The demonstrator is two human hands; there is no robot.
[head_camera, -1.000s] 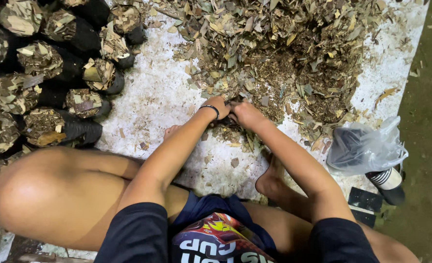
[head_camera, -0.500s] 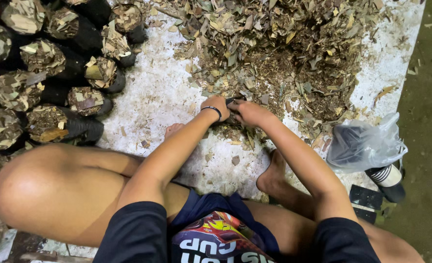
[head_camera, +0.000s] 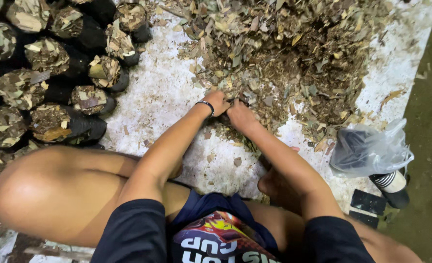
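Hands at the near edge of a heap of dry leaf litter (head_camera: 284, 53), seen from above by a squatting person. Left hand (head_camera: 218, 101) and right hand (head_camera: 241, 116) lie side by side, touching, palms down, fingers curled into the loose leaf fragments at the heap's 7 o'clock margin; whether any piece is pinched cannot be told, since the fingertips are buried. A dark band (head_camera: 206, 106) circles the left wrist. The heap rests on a white ground sheet (head_camera: 162, 97) strewn with chips. At 9 to 11 o'clock of the hands stand rows of black bags (head_camera: 55, 78), each packed to the brim with the same litter. At 4 o'clock, well apart from the hands, lies a clear plastic bag (head_camera: 372, 148) holding something dark, with a striped dark-and-white object (head_camera: 391, 185) just beside it.

Compared with the view half a second earlier, both hands have stayed together at the heap's edge, with the right hand drawn slightly nearer to the body; bags and plastic bag are unmoved.
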